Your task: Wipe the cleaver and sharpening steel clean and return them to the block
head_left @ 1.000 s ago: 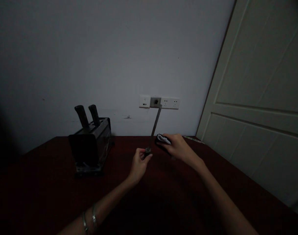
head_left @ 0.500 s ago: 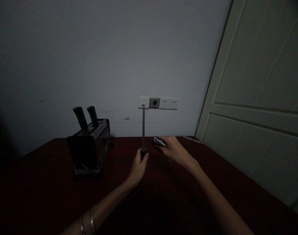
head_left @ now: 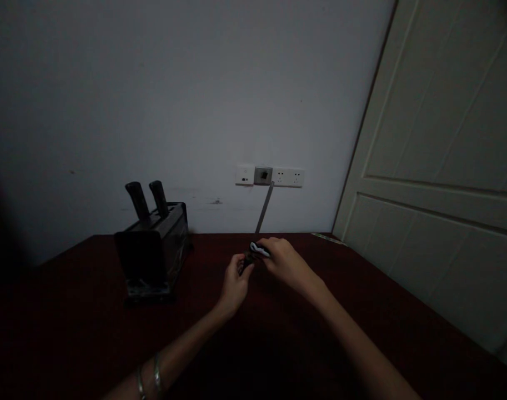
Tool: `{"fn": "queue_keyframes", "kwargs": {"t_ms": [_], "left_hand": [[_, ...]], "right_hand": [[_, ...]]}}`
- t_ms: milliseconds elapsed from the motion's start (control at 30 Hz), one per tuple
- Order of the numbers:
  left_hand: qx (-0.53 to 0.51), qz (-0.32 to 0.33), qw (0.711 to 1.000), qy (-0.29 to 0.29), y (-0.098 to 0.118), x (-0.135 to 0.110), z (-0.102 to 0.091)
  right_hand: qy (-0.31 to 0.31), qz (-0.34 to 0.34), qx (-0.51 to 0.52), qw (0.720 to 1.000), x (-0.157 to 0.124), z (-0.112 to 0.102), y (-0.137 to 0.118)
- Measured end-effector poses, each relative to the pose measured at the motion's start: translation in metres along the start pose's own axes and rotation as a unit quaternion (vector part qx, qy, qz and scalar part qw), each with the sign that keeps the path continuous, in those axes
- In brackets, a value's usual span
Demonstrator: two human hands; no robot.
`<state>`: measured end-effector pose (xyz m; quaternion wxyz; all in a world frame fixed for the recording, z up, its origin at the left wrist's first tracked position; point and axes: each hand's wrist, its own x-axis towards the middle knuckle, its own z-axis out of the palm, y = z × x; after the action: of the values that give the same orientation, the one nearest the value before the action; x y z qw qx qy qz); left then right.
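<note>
My left hand (head_left: 235,282) is closed around the dark handle of a sharpening steel (head_left: 265,208), whose long grey rod points up and leans to the right. My right hand (head_left: 285,261) grips a folded cloth (head_left: 260,250), dark outside with a white fold showing. The cloth is at the base of the rod, just above the left hand; in this dim light I cannot tell how far it wraps round it. To the left stands a dark knife block (head_left: 153,244) with two black-handled knives (head_left: 137,201) in it.
The dark red tabletop (head_left: 303,333) reaches to a pale wall (head_left: 195,111). Wall sockets and a switch (head_left: 263,175) sit behind the rod. A panelled light door (head_left: 436,166) stands at the right. A thin strip (head_left: 329,239) lies at the table's back right edge.
The sharpening steel has tilted from upright to the right. My right hand has moved left with the cloth, from beside the rod to its base. The left hand keeps its hold.
</note>
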<state>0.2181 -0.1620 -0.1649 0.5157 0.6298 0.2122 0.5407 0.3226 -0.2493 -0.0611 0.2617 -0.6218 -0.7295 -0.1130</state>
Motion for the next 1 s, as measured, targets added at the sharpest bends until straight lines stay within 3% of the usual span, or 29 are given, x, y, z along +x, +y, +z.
{"fn": "queue_keyframes", "kwargs": {"t_ms": [267,433,500,667,867,1000], "left_hand": [[-0.019,-0.007,1.0,0.003,-0.003,-0.003,0.0],[-0.041,-0.011,0.999,0.007,-0.003,-0.003,0.0],[-0.04,-0.018,0.999,0.016,-0.002,-0.003,0.001],[-0.032,-0.039,0.997,0.051,0.001,-0.003,0.004],[-0.038,-0.035,0.997,0.062,-0.002,-0.006,0.003],[-0.062,-0.026,0.994,0.081,-0.006,-0.006,0.002]], "right_hand": [[-0.044,-0.004,-0.035,0.998,-0.003,0.002,-0.011],[-0.085,-0.028,0.112,0.99,-0.002,-0.006,-0.008],[-0.074,-0.026,0.132,0.988,-0.001,-0.011,-0.003],[-0.013,-0.014,0.056,0.998,-0.001,-0.016,0.007],[-0.059,-0.012,-0.068,0.996,-0.002,-0.001,-0.013],[-0.087,-0.025,-0.049,0.995,-0.004,0.006,-0.031]]}}
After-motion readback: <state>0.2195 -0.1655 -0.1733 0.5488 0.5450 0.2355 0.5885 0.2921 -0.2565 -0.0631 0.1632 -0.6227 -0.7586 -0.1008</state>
